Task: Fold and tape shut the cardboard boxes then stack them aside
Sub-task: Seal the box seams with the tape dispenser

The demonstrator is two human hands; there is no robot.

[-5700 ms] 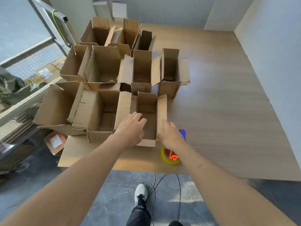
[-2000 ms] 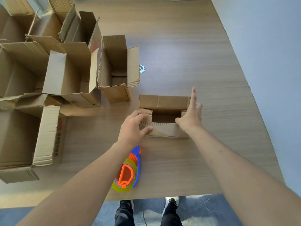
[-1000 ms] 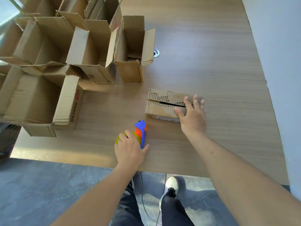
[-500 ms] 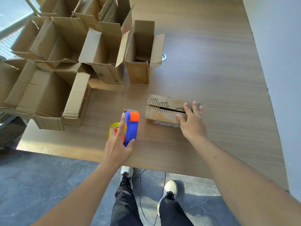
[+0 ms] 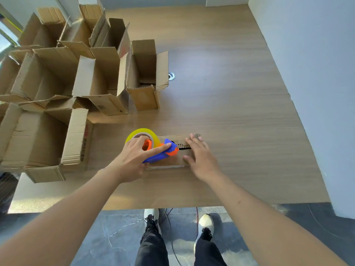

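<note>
A small cardboard box (image 5: 177, 160) with its flaps folded down lies on the wooden table (image 5: 230, 104) near the front edge. A dark gap shows along its top seam. My left hand (image 5: 134, 159) grips a blue and orange tape dispenser (image 5: 163, 151) with a yellow tape roll, and its nose sits on the left end of the box top. My right hand (image 5: 201, 157) presses flat on the right part of the box with fingers spread.
Several cardboard boxes with their flaps up (image 5: 80, 81) crowd the left half of the table, the nearest a narrow one (image 5: 145, 77). A small metal grommet (image 5: 171, 76) is set in the table. A white wall (image 5: 317, 73) runs along the right. My feet and cables show below the table edge.
My left hand has lifted the tape dispenser from the table and brought it right onto the left end of the folded box. My right hand stays pressed on the box.
</note>
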